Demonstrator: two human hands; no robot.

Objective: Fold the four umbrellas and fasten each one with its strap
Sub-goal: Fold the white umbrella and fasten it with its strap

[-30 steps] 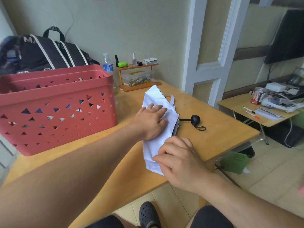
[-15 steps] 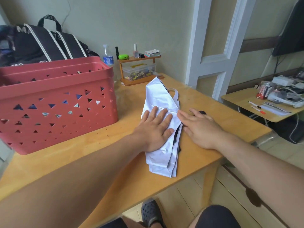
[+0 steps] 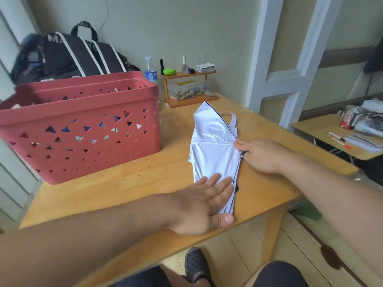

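Far beyond the left hand (image 3: pixel 204 200), past the red basket (image 3: pixel 83 129), the black duffel bag (image 3: pixel 68 54) carries white capitals: "MA" on its upper left, a partial "SI" on its handle, "CEO"-like letters low down. Other labels are too small.

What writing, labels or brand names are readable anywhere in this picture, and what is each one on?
"MA": white letters on the black bag behind the red basket; the rest of the word is hidden by its straps.
Lower lettering on the bag: partly hidden by the basket rim, not readable.
Blue label on the water bottle: too small to read.
Stack of cards on the wooden shelf: print too blurred.
White umbrella: no writing visible.
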